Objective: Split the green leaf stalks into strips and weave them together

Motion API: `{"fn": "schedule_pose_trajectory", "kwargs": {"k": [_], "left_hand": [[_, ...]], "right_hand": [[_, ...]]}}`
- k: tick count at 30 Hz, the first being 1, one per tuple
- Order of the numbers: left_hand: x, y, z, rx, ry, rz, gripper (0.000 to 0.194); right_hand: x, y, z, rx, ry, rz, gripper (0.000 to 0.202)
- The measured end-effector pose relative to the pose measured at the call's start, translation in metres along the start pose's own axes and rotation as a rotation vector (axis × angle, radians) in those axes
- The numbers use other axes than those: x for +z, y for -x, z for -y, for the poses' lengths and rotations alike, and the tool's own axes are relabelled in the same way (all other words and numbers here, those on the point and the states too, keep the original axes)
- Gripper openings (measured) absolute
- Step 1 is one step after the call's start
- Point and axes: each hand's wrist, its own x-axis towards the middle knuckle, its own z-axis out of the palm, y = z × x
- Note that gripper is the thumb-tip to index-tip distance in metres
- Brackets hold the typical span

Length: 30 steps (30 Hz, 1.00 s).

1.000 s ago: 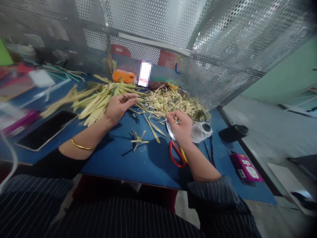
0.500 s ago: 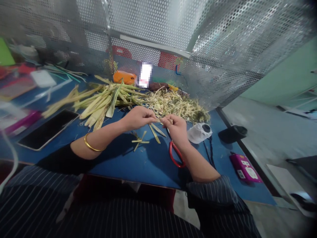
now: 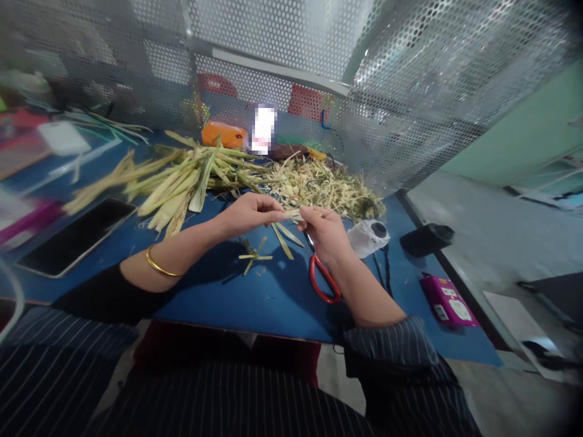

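Observation:
Between my two hands a short pale strip of dried leaf (image 3: 293,213) is stretched over the table. My left hand (image 3: 250,213) pinches its left end with thumb and fingers. On its other end, my right hand (image 3: 325,229) is closed in a pinch. Just below lie loose leaf strips (image 3: 285,241) and a small star-shaped piece of crossed strips (image 3: 255,257). Red-handled scissors (image 3: 324,280) rest under my right wrist, their blades partly hidden by the hand. Behind my hands are a bundle of long leaves (image 3: 177,185) and a heap of shredded leaf (image 3: 323,185).
A white thread cone (image 3: 367,238), a black cylinder (image 3: 427,239) and a purple packet (image 3: 449,300) stand to the right. At left lies a dark phone (image 3: 77,235). An orange packet (image 3: 223,135) and a lit screen (image 3: 263,128) sit before a perforated metal panel (image 3: 273,36).
The view has shifted slightly. More of the pale strip now shows between my fingers, and my right hand has turned a little, with its thumb lying along the strip.

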Motion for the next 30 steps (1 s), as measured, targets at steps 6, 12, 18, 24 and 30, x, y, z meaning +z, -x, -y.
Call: {"fn": "schedule_pose_trajectory", "kwargs": {"k": [6, 12, 18, 24, 30], "left_hand": [[0.007, 0.001, 0.002, 0.043, -0.111, -0.188, 0.019], [0.011, 0.003, -0.001, 0.008, -0.082, -0.201, 0.011], [0.013, 0.003, -0.001, 0.020, -0.167, -0.189, 0.013], [0.016, 0.002, -0.002, 0.023, -0.265, -0.145, 0.019], [0.012, 0.002, -0.001, -0.057, -0.145, -0.048, 0.024]], "right_hand": [[0.003, 0.003, -0.006, 0.001, 0.013, 0.025, 0.030], [0.006, 0.003, -0.006, 0.007, -0.074, 0.043, 0.021], [0.015, 0.009, -0.013, -0.064, 0.007, 0.039, 0.018], [0.020, 0.012, -0.017, -0.081, -0.005, -0.062, 0.015], [0.015, 0.006, -0.015, -0.025, -0.068, -0.134, 0.015]]}}
